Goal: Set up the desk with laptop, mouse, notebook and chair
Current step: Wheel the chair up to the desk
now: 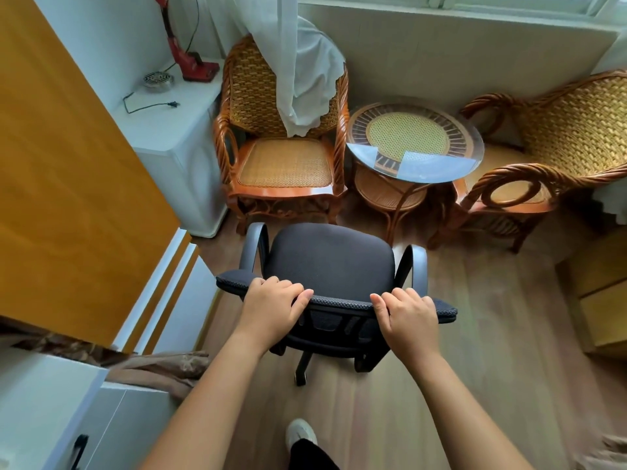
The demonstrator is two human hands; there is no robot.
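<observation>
Left hand (pixel 271 301), right hand (pixel 409 315) grip chair (pixel 334 262) backrest.

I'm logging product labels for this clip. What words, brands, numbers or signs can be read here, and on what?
None can be read. The black office chair held by the left hand and right hand, the red appliance, the rattan chairs and the glass-topped table show no legible text or logo.

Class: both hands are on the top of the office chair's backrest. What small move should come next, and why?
Probably roll the office chair back from the rattan armchair. Left hand and right hand already grip its backrest top, its front sits close to the armchair, and no desk shows ahead.
</observation>
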